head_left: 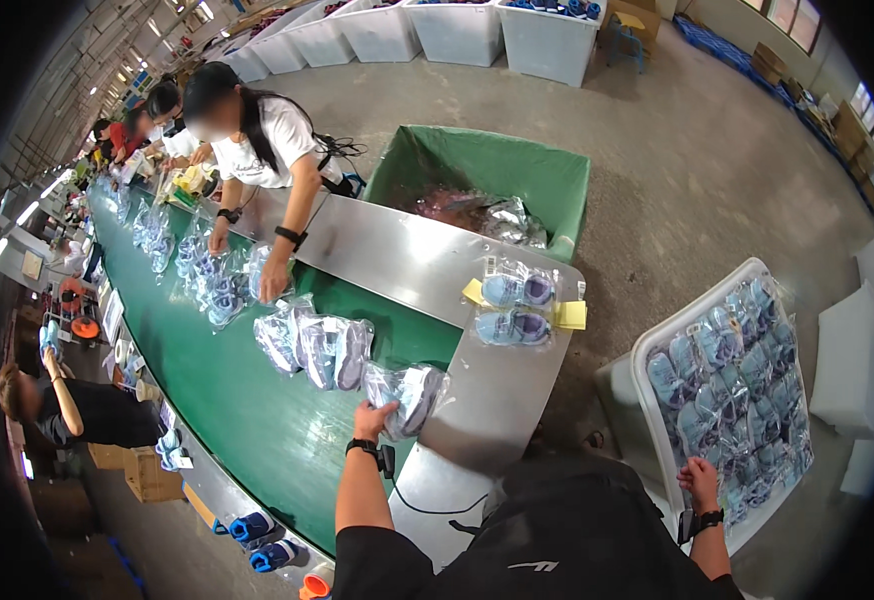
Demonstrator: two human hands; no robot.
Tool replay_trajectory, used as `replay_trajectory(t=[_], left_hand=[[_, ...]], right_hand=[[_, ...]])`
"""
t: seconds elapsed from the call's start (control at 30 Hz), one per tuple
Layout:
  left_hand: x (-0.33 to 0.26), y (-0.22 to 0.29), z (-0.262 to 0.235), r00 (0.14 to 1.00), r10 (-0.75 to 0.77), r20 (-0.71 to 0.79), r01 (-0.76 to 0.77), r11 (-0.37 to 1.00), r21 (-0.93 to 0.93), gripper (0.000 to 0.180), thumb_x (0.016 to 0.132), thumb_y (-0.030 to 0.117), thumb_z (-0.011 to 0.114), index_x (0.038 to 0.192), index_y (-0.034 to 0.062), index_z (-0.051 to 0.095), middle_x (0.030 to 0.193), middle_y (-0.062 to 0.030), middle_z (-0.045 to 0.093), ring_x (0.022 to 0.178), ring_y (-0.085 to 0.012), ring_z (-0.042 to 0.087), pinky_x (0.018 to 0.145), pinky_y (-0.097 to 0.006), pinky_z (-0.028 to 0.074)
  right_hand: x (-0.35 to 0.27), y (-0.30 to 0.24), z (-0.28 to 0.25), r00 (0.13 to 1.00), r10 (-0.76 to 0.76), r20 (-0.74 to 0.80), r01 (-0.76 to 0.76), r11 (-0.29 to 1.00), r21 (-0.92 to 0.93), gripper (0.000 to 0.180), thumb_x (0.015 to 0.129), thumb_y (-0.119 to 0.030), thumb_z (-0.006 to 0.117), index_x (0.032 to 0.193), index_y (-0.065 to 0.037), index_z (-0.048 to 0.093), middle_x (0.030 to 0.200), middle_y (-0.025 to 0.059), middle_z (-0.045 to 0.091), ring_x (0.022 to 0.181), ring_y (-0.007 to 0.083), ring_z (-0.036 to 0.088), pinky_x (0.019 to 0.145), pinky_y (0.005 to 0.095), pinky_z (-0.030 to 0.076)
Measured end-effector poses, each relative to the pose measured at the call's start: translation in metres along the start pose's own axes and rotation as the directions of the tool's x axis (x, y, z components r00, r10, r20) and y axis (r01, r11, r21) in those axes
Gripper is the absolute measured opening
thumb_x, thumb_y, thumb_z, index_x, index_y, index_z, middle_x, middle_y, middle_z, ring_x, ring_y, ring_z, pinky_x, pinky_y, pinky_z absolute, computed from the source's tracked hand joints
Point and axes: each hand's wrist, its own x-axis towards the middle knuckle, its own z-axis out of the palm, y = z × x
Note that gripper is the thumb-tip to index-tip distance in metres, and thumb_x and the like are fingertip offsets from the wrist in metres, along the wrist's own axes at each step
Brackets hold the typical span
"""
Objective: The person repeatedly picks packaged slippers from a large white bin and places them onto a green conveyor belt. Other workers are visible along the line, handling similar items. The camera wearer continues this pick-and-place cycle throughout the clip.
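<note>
My left hand (372,420) grips a clear plastic bag holding a pair of light blue and grey shoes (415,398), at the near end of the green conveyor belt (247,400). Just beyond it on the belt lie several more bagged shoes (335,350). On my right, a white bin (643,350) is filled with rows of bagged light blue shoes (747,375). My right hand (699,484) is over this bin's near left edge, fingers loosely bent and apart, with nothing visible in them. Each of my wrists wears a black band.
A bagged pair with yellow cards (517,308) lies on the metal table (397,238). Behind stands a green bin (477,150) with crumpled plastic. Across the belt, a co-worker (257,140) handles bagged shoes; another person (87,405) works at left. Large white tubs (457,35) line the back.
</note>
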Motion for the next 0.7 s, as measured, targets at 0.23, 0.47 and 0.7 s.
replay_trajectory(t=[0.23,0.47,0.7], left_hand=[[-0.107,0.003,0.040,0.684,0.682,-0.258,-0.557,0.717,0.418,0.063,0.064,0.003,0.083,0.119,0.0028,0.051,0.114,-0.0143,0.047,0.095,-0.0274,0.055,0.077,-0.034,0.051],[-0.172,-0.048,0.068,0.921,0.238,-0.309,-0.327,0.902,-0.281,0.065,0.079,0.000,0.071,0.137,0.0072,0.043,0.138,-0.0150,0.041,0.109,-0.0238,0.051,0.086,-0.033,0.051],[-0.133,-0.046,0.095,0.913,0.278,-0.299,-0.367,0.879,-0.304,0.096,0.078,-0.002,0.072,0.157,0.0106,0.020,0.150,-0.0155,0.035,0.125,-0.0267,0.048,0.100,-0.043,0.048]], right_hand=[[-0.002,0.007,0.012,0.998,-0.002,0.062,0.007,0.997,-0.079,0.027,0.097,-0.026,0.062,0.114,-0.004,0.061,0.086,0.0062,0.067,0.071,0.0155,0.068,0.059,0.0263,0.054],[-0.001,0.013,0.021,0.985,-0.023,0.171,0.048,0.989,-0.141,0.027,0.097,-0.021,0.061,0.114,0.000,0.061,0.088,0.0078,0.068,0.074,0.0153,0.068,0.061,0.0245,0.053],[0.007,0.002,0.026,0.980,-0.068,0.186,0.102,0.978,-0.184,0.027,0.097,-0.022,0.061,0.112,0.000,0.061,0.088,0.0066,0.068,0.074,0.0132,0.066,0.061,0.0245,0.052]])
